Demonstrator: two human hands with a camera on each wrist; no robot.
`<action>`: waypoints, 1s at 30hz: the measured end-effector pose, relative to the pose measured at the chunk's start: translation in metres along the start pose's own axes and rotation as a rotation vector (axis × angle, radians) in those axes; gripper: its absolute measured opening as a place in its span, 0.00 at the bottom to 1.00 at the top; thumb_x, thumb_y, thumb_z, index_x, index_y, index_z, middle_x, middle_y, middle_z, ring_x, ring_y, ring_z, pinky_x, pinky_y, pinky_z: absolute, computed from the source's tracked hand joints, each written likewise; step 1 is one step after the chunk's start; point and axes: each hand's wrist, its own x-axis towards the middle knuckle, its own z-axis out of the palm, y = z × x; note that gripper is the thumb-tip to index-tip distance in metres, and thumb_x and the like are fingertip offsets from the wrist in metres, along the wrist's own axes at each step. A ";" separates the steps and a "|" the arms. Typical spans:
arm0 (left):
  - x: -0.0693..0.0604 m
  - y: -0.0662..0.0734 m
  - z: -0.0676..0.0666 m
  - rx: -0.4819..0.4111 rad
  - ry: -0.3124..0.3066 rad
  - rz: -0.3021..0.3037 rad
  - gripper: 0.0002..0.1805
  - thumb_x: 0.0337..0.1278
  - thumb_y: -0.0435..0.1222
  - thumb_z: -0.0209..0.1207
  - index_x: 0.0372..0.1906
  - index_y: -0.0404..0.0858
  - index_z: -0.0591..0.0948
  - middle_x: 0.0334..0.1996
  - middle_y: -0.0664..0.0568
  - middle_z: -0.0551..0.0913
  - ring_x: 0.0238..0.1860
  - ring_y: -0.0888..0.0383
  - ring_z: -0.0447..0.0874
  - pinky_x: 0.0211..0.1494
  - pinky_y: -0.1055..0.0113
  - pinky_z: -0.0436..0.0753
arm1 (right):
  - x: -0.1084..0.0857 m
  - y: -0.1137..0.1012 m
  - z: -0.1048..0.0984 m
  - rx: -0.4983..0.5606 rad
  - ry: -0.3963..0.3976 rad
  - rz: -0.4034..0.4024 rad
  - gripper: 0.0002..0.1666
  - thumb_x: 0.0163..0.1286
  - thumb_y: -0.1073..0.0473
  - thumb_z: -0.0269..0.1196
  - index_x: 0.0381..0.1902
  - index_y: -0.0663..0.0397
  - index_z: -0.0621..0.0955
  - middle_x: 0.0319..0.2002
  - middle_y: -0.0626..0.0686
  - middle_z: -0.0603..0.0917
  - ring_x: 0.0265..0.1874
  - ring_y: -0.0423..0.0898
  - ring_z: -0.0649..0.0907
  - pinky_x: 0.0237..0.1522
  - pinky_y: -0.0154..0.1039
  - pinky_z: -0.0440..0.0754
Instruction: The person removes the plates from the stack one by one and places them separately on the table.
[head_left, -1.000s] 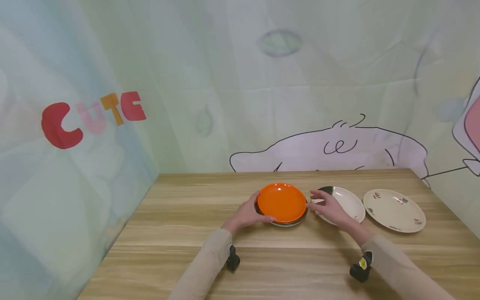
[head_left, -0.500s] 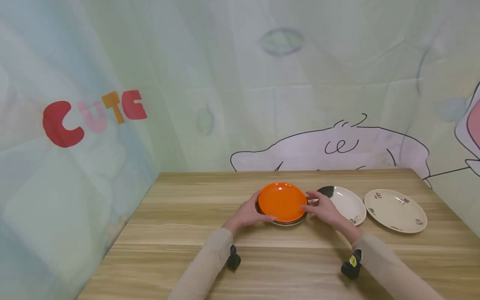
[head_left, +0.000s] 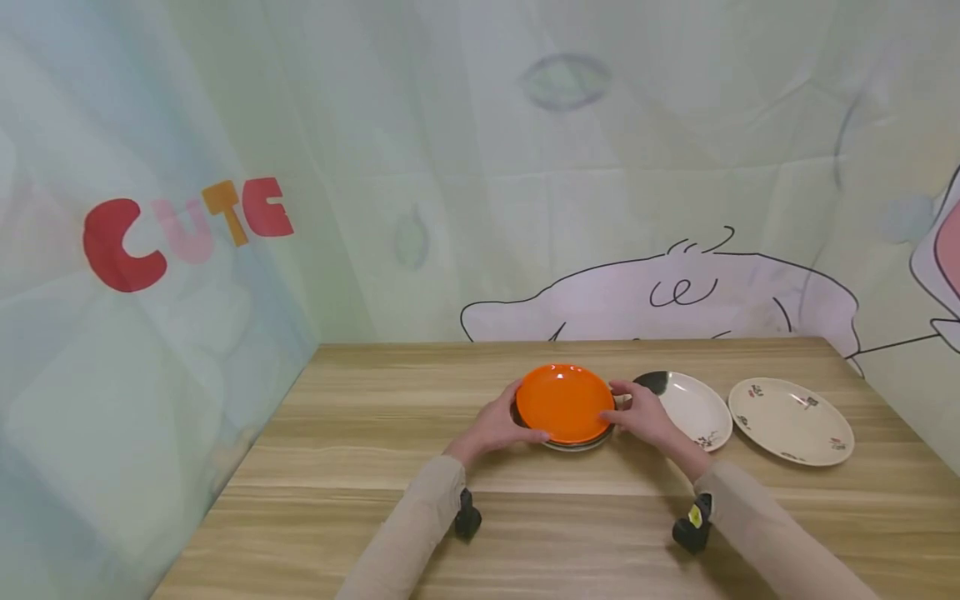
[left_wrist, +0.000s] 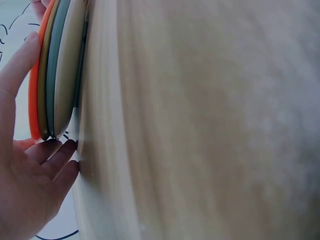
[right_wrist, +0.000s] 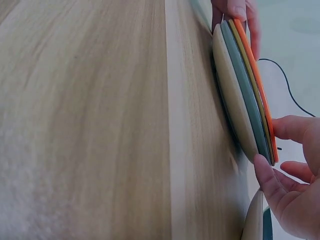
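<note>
My left hand (head_left: 497, 425) and right hand (head_left: 648, 415) grip the stack (left_wrist: 56, 70) from opposite sides, thumbs and fingers at its edges. The orange plate (head_left: 566, 403) lies on top between them — from above it hides most of the lower plates (right_wrist: 245, 90), and some left fingertips are hidden too. Beside my right hand sits the white plate (head_left: 696, 412), partly covered by it — farther right, the cream plate (head_left: 791, 422).

Wears a long, plain beige left sleeve (head_left: 408, 529) and a matching right sleeve (head_left: 772, 525). Bears a small, rounded black device (head_left: 467, 518) just behind the left hand (head_left: 497, 427), and behind the right hand (head_left: 647, 418) a second dark device (head_left: 690, 537) marked with a yellow patch (head_left: 696, 516).
</note>
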 end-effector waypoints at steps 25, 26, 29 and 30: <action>-0.004 0.004 0.000 0.022 0.006 -0.038 0.58 0.31 0.57 0.69 0.70 0.45 0.52 0.68 0.50 0.59 0.65 0.50 0.59 0.66 0.48 0.59 | -0.001 -0.002 -0.003 0.045 -0.011 0.057 0.32 0.55 0.65 0.65 0.56 0.73 0.69 0.48 0.68 0.77 0.27 0.43 0.80 0.28 0.33 0.81; -0.004 0.004 0.000 0.020 0.004 -0.037 0.58 0.31 0.57 0.69 0.70 0.45 0.52 0.68 0.50 0.59 0.65 0.50 0.58 0.66 0.48 0.58 | -0.001 -0.002 -0.003 0.048 -0.012 0.056 0.32 0.55 0.65 0.65 0.56 0.74 0.69 0.48 0.68 0.76 0.28 0.43 0.80 0.28 0.34 0.81; -0.003 0.004 0.000 0.018 0.000 -0.028 0.57 0.31 0.56 0.69 0.70 0.45 0.53 0.67 0.50 0.59 0.65 0.51 0.58 0.66 0.48 0.58 | -0.001 -0.001 -0.004 0.070 -0.017 0.050 0.32 0.55 0.66 0.64 0.56 0.75 0.68 0.50 0.69 0.75 0.30 0.44 0.80 0.29 0.34 0.82; -0.003 0.003 0.000 0.017 0.000 -0.024 0.57 0.31 0.56 0.69 0.70 0.45 0.53 0.67 0.50 0.59 0.65 0.51 0.58 0.66 0.48 0.58 | -0.001 -0.002 -0.004 0.081 -0.018 0.050 0.32 0.55 0.67 0.64 0.56 0.75 0.68 0.50 0.70 0.75 0.30 0.44 0.80 0.29 0.35 0.82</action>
